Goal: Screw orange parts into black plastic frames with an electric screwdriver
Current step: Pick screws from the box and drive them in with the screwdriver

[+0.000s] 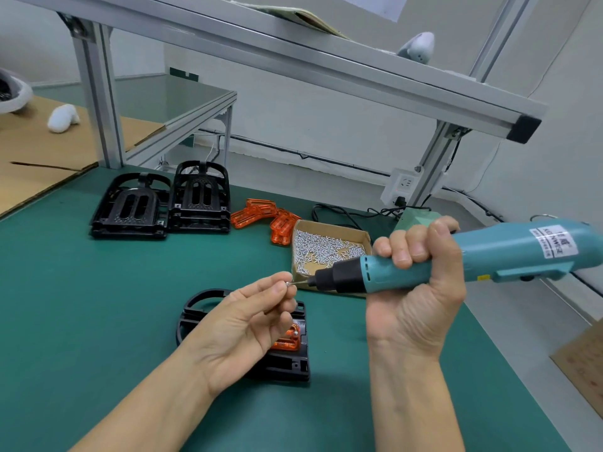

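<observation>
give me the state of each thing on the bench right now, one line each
left hand: pinches a screw at the bit tip
right hand: grips the electric screwdriver, held level
black frame: flat on the mat, orange part seated in it
spare black frames: stacked at the back
loose orange parts: piled beside the screw box
screw box: open, holding many screws
</observation>
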`<action>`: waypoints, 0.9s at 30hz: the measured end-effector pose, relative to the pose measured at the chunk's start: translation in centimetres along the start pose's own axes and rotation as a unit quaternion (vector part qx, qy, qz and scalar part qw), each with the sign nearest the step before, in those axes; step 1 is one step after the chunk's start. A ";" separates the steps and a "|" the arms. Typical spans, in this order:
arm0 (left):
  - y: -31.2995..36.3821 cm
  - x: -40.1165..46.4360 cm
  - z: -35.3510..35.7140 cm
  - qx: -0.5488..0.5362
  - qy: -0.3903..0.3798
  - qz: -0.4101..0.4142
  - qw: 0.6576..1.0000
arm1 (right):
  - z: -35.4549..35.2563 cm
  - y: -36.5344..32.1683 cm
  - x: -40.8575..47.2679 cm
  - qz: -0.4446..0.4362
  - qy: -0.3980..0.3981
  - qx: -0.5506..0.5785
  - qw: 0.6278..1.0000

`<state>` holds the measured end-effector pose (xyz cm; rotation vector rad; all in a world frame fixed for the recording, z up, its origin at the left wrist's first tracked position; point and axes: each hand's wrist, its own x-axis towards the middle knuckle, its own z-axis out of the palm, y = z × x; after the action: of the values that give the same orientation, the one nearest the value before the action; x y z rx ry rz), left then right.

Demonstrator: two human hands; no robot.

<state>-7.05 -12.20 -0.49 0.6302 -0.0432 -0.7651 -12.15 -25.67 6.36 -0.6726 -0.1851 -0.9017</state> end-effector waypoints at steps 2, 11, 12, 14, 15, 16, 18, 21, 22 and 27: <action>0.0 0.0 0.0 -0.002 0.000 0.001 1.000 | 0.1 0.1 0.0 0.000 -0.001 -0.002 1.000; -0.3 0.1 -0.2 0.047 0.034 0.055 0.997 | 0.3 0.4 -0.2 -0.008 0.002 -0.009 1.000; -0.3 0.1 -0.3 0.054 0.039 0.059 0.996 | 0.3 0.4 -0.2 -0.008 0.001 -0.011 1.000; -0.3 0.1 -0.3 0.055 0.040 0.062 0.996 | 0.3 0.5 -0.3 -0.008 -0.002 -0.015 1.000; -0.3 0.0 -0.3 0.051 0.036 0.060 0.996 | 0.4 0.5 -0.2 -0.008 -0.002 -0.015 1.000; -0.3 0.0 -0.3 0.045 0.031 0.057 0.997 | 0.4 0.4 -0.2 -0.009 -0.003 -0.014 1.000; -0.2 -0.1 -0.3 0.029 0.015 0.046 0.998 | 0.4 0.3 -0.1 -0.010 -0.001 -0.013 1.000; -0.2 -0.1 -0.3 0.024 0.005 0.038 0.999 | 0.4 0.2 0.0 -0.013 -0.002 -0.022 1.000; -0.3 0.0 -0.3 0.025 0.007 0.038 0.999 | 0.4 0.2 -0.1 -0.014 -0.003 -0.024 1.000; -0.4 0.1 -0.4 0.022 0.015 0.039 0.999 | 0.5 0.2 -0.1 -0.013 -0.007 -0.021 1.000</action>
<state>-7.17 -12.28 -1.05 0.6779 -0.0561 -0.6803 -12.00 -25.22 6.66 -0.7177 -0.1879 -0.9280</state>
